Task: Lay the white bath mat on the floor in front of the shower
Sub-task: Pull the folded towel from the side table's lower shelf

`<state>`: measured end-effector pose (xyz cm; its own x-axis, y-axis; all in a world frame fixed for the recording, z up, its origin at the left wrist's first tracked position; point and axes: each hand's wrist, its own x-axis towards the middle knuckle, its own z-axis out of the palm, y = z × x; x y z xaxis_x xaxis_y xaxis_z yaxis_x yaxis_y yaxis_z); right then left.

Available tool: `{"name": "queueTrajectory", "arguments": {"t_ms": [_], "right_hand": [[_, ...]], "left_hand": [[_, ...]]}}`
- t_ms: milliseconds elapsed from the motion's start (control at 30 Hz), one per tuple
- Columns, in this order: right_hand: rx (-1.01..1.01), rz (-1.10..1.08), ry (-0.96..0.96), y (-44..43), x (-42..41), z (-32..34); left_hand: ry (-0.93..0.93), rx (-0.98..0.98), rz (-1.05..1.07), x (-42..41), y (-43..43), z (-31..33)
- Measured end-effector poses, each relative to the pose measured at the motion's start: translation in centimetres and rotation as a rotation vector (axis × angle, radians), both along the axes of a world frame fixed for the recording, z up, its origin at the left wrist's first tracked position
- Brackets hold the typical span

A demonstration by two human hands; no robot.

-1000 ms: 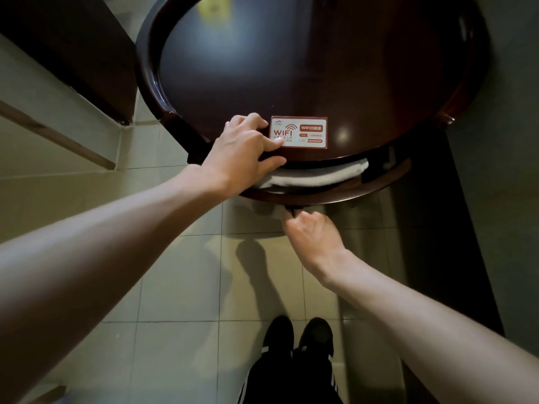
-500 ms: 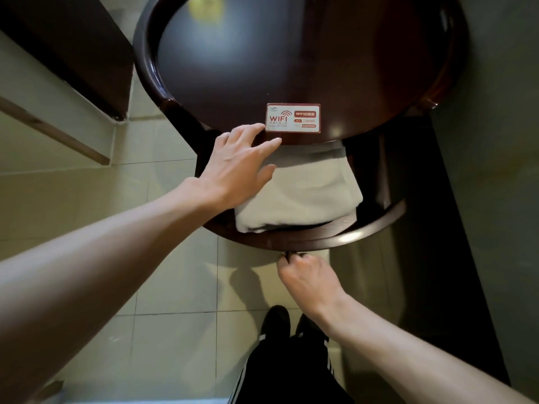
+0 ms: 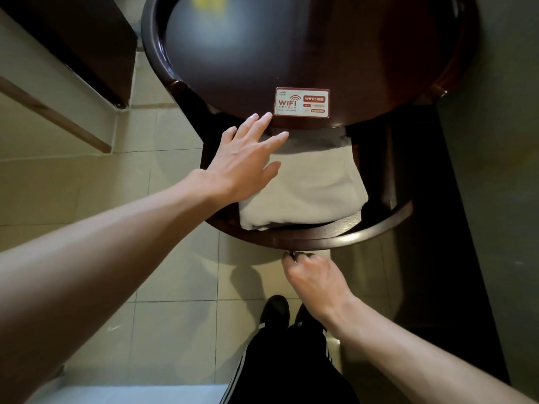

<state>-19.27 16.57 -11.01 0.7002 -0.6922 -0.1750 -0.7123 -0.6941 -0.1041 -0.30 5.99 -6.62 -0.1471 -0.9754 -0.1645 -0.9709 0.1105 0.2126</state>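
The folded white bath mat (image 3: 315, 188) lies in a pulled-out curved drawer (image 3: 364, 233) under a round dark wooden table (image 3: 291, 53). My left hand (image 3: 248, 161) hovers flat, fingers spread and straight, over the mat's left part, its fingertips near the table rim. Below the drawer front, my right hand (image 3: 312, 275) pinches the small drawer knob (image 3: 290, 253) with curled fingers.
A red and white WIFI card (image 3: 302, 102) is stuck on the table top near its front edge. Beige floor tiles (image 3: 163, 258) spread to the left. A dark cabinet (image 3: 96, 39) stands at the upper left, a dark wall at the right. My black shoes (image 3: 287, 313) are below.
The drawer has slid out toward me under my right hand's pull, uncovering the folded mat. My left hand left the table rim and opened flat over the mat.
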Motion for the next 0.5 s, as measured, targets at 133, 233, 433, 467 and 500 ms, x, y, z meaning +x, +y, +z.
{"name": "queueTrajectory", "arguments": {"t_ms": [133, 233, 433, 467, 500], "right_hand": [[0.023, 0.019, -0.042, -0.2, 0.0, 1.0], [0.071, -0.010, -0.208, -0.5, -0.1, 2.0], [0.152, -0.028, -0.358, -5.5, -0.6, 4.5], [0.164, -0.030, -0.338, -6.6, -0.7, 4.5], [0.172, -0.026, -0.311, -7.7, -0.9, 4.4]], "left_hand": [[0.025, -0.051, -0.019, 0.0, 0.8, 0.4], [0.031, -0.102, -0.048, 0.2, 1.2, 0.8], [0.073, -0.084, -0.117, 0.7, 1.7, 0.4], [0.072, -0.061, -0.132, 0.7, 1.8, 0.1], [0.071, -0.030, -0.140, 0.7, 2.0, -0.2]]}}
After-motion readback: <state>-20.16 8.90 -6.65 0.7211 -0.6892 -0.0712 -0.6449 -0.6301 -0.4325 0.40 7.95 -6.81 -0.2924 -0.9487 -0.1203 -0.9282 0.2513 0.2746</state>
